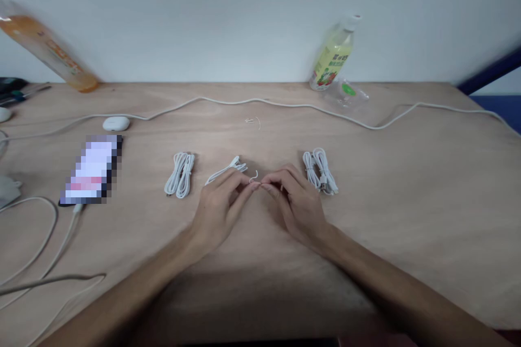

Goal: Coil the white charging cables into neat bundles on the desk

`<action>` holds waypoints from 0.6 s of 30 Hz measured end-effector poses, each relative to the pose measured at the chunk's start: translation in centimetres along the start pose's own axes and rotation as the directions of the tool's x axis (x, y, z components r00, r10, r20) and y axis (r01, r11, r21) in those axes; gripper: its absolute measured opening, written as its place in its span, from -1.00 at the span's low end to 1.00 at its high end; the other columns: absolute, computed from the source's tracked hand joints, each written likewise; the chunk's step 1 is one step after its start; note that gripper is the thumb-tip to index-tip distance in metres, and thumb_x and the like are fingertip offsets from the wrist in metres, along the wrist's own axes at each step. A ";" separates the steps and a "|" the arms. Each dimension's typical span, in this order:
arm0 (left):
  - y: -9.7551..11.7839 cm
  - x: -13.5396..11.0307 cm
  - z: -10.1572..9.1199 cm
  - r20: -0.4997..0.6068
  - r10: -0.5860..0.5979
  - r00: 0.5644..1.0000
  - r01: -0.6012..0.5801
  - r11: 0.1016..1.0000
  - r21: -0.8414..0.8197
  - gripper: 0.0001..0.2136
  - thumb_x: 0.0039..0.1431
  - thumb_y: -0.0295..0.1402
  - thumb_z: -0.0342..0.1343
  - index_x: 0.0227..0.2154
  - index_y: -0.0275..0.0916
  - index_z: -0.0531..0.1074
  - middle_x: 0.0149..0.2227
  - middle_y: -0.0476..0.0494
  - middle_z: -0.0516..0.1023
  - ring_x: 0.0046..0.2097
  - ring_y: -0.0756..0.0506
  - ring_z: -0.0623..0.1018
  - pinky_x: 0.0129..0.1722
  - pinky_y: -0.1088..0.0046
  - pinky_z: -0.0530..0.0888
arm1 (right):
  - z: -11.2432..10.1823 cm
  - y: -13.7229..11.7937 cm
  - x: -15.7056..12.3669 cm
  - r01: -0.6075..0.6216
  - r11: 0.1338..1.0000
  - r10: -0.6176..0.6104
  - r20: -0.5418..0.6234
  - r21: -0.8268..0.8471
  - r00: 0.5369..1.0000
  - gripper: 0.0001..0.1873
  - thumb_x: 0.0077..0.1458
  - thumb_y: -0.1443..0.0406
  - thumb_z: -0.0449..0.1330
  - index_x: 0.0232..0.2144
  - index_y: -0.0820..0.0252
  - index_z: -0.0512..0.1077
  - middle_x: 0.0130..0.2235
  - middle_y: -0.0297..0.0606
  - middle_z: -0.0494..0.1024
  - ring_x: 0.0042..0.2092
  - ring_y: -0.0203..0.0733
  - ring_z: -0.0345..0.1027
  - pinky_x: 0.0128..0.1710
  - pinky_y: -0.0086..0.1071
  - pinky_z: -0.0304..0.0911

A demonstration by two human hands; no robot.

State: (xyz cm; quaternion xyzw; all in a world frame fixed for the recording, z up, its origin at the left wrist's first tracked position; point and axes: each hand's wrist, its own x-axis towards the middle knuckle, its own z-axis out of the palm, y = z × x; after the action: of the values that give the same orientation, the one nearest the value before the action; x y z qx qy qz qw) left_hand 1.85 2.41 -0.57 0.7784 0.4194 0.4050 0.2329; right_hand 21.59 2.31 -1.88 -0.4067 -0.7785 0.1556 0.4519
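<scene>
My left hand (222, 203) and my right hand (295, 200) meet at the middle of the wooden table (260, 260). Both pinch a small white twist tie (254, 177) between their fingertips. Under and just behind my left hand lies a loose white cable (228, 169), partly covered by the fingers. A coiled white cable bundle (179, 173) rests to the left of my hands. Another coiled white bundle (320, 171) lies just right of my right hand.
A phone (91, 169) with a cord plugged in lies at the left. A long white cord (260, 102) runs across the back. A small tie (254, 121) lies mid-table. A yellow drink bottle (331, 57), an orange bottle (44, 49) and a white earbud case (116, 123) stand further back.
</scene>
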 end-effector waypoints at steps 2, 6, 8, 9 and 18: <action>-0.1 0.0 -0.1 0.008 0.071 0.997 -0.071 0.996 0.050 -0.85 0.53 -0.41 0.12 -0.22 -0.27 0.53 -0.30 -0.09 0.56 -0.28 -0.08 0.55 -0.26 0.41 0.46 | 0.0 0.0 0.0 -0.018 1.000 0.017 0.019 0.022 1.000 -0.81 0.52 0.39 0.13 -0.19 0.11 0.48 -0.24 -0.27 0.58 -0.24 -0.17 0.46 -0.24 -0.31 0.38; -0.3 0.2 -0.3 0.021 0.105 0.994 -0.107 0.991 0.085 -0.86 0.54 -0.44 0.10 -0.20 -0.25 0.51 -0.29 -0.09 0.56 -0.26 -0.08 0.55 -0.21 0.40 0.48 | -0.1 0.1 0.3 -0.068 0.991 0.061 0.061 0.120 0.996 -0.81 0.50 0.39 0.14 -0.21 0.12 0.49 -0.25 -0.29 0.56 -0.24 -0.20 0.45 -0.23 -0.33 0.37; -0.4 0.2 -0.3 0.035 0.114 0.993 -0.117 0.989 0.093 -0.87 0.54 -0.44 0.09 -0.19 -0.24 0.51 -0.27 -0.10 0.57 -0.24 -0.09 0.56 -0.19 0.38 0.50 | -0.2 0.2 0.4 -0.151 0.970 0.134 0.098 0.192 0.986 -0.82 0.48 0.38 0.16 -0.23 0.12 0.49 -0.27 -0.31 0.55 -0.26 -0.21 0.44 -0.26 -0.35 0.36; -0.5 0.2 -0.3 0.043 0.123 0.991 -0.126 0.988 0.093 -0.87 0.54 -0.44 0.09 -0.18 -0.24 0.50 -0.27 -0.11 0.58 -0.24 -0.09 0.56 -0.18 0.38 0.50 | -0.3 0.3 0.5 -0.210 0.949 0.183 0.133 0.236 0.974 -0.83 0.47 0.37 0.17 -0.24 0.12 0.49 -0.28 -0.32 0.54 -0.30 -0.23 0.43 -0.31 -0.36 0.34; -0.1 0.7 -0.9 0.099 -0.113 0.989 0.122 0.988 -0.096 -0.79 0.50 -0.35 0.15 -0.33 -0.22 0.51 -0.40 -0.01 0.49 -0.37 -0.05 0.46 -0.34 0.43 0.37 | -0.5 0.6 0.4 -0.154 0.965 0.133 0.108 0.213 0.985 -0.88 0.46 0.33 0.23 -0.16 0.09 0.58 -0.22 -0.28 0.60 -0.28 -0.21 0.46 -0.31 -0.35 0.41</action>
State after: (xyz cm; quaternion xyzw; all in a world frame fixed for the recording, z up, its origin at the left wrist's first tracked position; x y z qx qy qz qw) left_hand 1.35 3.08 0.19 0.7573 0.4320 0.3748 0.3152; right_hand 22.19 2.91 -1.74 -0.4018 -0.7452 0.2920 0.4449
